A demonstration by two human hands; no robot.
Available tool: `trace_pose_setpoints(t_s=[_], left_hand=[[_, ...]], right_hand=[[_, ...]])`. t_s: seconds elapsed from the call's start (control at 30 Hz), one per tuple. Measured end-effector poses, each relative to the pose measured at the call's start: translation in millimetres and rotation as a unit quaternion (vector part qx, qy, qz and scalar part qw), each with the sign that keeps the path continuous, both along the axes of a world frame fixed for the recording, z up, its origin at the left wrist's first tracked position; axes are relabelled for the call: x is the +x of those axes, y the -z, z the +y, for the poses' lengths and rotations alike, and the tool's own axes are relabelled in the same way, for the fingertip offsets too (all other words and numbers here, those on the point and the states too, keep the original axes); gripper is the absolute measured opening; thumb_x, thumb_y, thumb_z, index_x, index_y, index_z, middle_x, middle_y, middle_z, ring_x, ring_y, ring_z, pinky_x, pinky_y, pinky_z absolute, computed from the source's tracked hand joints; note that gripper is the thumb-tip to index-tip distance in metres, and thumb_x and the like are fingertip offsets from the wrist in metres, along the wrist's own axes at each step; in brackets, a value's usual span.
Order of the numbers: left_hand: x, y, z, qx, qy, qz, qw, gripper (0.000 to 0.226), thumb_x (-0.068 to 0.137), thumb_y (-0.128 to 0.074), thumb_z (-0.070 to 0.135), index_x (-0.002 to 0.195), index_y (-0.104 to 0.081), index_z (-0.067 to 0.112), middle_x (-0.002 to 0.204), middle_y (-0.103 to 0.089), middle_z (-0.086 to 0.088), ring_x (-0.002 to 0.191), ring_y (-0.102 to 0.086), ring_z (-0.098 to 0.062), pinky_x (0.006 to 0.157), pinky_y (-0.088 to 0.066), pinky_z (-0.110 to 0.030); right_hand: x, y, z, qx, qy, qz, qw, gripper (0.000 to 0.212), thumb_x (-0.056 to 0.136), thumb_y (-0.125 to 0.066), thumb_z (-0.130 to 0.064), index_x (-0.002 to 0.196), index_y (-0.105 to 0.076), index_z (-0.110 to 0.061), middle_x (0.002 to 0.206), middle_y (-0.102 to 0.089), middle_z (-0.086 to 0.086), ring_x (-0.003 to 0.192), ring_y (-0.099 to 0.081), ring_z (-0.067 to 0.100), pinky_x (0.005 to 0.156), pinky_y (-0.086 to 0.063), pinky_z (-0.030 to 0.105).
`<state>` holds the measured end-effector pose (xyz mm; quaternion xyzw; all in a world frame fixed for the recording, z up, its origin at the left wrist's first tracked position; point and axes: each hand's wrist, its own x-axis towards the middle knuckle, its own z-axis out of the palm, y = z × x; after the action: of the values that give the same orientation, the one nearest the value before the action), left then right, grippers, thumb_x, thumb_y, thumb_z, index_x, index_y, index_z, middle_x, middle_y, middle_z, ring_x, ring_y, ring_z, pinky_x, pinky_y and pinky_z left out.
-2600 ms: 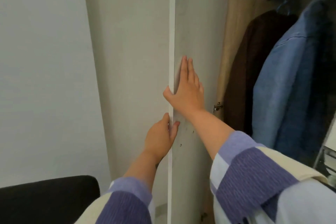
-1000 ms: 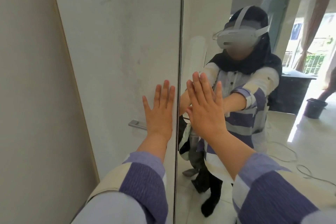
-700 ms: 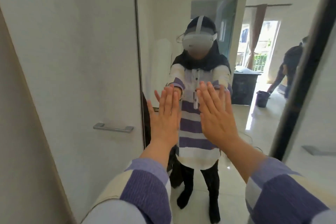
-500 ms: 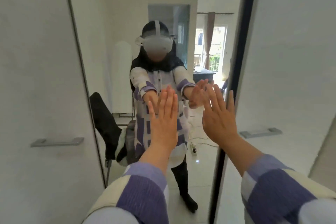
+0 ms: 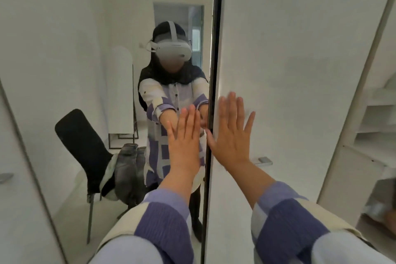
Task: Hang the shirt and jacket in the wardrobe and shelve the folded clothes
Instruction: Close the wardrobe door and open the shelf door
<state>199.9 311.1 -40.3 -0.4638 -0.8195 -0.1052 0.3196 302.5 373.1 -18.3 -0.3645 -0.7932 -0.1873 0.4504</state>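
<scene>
Flat palms straddle mirror door's (image 5: 85,70) edge.

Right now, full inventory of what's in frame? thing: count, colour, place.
Mirrored wardrobe door: 1, reflective glass, left of centre, left palm against it.
Plain white wardrobe door: 1, white, right of centre, right palm against it.
Dark vertical gap: 1, black, between the two doors.
Metal bar handle: 1, silver, on the white door, partly hidden by the right hand.
Second metal handle: 1, silver, far left edge.
White shelves: several, white, far right.
Black chair: 1, black, seen in the mirror, lower left.
Pile of dark clothes: 1, grey-black, on the chair seat in the mirror.
Left hand: 1, flat and spread.
Right hand: 1, flat and spread.
</scene>
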Motion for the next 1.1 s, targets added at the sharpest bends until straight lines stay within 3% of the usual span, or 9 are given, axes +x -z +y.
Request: trace_pose_setpoints(t_s=[0.1, 0.3, 0.53, 0.77, 0.97, 1.1], left_hand=[[2, 2, 4, -0.002, -0.028, 0.004, 1.0, 0.135, 0.069, -0.076, 0.043, 0.142, 0.032, 0.009, 0.149, 0.04, -0.012, 0.138, 0.033, -0.032, 0.115, 0.005, -0.057], [5, 3, 9, -0.009, -0.062, 0.009, 0.998, 0.14, 0.063, -0.078, 0.051, 0.144, 0.029, 0.01, 0.149, 0.039, -0.012, 0.141, 0.029, -0.031, 0.114, 0.008, -0.056], [5, 3, 7, -0.013, -0.077, 0.022, 0.997, 0.137, 0.063, -0.075, 0.06, 0.148, 0.021, 0.012, 0.152, 0.034, -0.01, 0.141, 0.028, -0.029, 0.115, 0.005, -0.055], [7, 0, 2, -0.019, -0.072, 0.012, 0.997, 0.13, 0.071, -0.068, 0.059, 0.145, 0.028, 0.013, 0.151, 0.037, -0.01, 0.141, 0.028, -0.029, 0.116, -0.004, -0.056], [8, -4, -3, -0.037, -0.061, 0.008, 0.997, 0.136, 0.07, -0.071, 0.054, 0.139, 0.037, 0.011, 0.147, 0.042, -0.011, 0.139, 0.032, -0.03, 0.113, 0.007, -0.055], [1, -3, -5, -0.032, -0.04, 0.023, 0.998, 0.133, 0.071, -0.069, 0.055, 0.14, 0.036, 0.011, 0.149, 0.039, -0.01, 0.14, 0.03, -0.029, 0.107, 0.013, -0.064]], right_hand=[[-3, 4, 12, 0.009, -0.03, 0.005, 0.999, 0.084, 0.088, -0.046, -0.035, 0.151, 0.003, -0.011, 0.159, 0.001, 0.017, 0.146, 0.0, 0.036, 0.112, -0.011, 0.064], [-7, 7, 16, 0.012, -0.056, 0.031, 0.998, 0.085, 0.079, -0.054, -0.016, 0.152, -0.01, -0.01, 0.158, -0.001, 0.015, 0.146, 0.0, 0.035, 0.112, -0.009, 0.066], [5, 8, 3, -0.005, -0.074, 0.044, 0.996, 0.087, 0.079, -0.055, -0.011, 0.152, -0.009, -0.012, 0.158, 0.0, 0.013, 0.146, 0.001, 0.034, 0.111, -0.013, 0.066], [32, 9, -16, -0.011, -0.087, 0.036, 0.996, 0.088, 0.078, -0.051, -0.015, 0.152, -0.003, -0.011, 0.159, 0.004, 0.016, 0.146, 0.006, 0.036, 0.112, -0.01, 0.065], [37, 8, -30, -0.017, -0.077, 0.051, 0.996, 0.097, 0.073, -0.059, -0.009, 0.151, -0.002, -0.009, 0.159, 0.002, 0.018, 0.146, 0.004, 0.036, 0.113, -0.013, 0.063], [37, 7, -41, -0.028, -0.057, 0.061, 0.996, 0.096, 0.072, -0.056, -0.003, 0.151, -0.002, -0.006, 0.159, 0.004, 0.018, 0.147, 0.007, 0.034, 0.114, -0.015, 0.061]])
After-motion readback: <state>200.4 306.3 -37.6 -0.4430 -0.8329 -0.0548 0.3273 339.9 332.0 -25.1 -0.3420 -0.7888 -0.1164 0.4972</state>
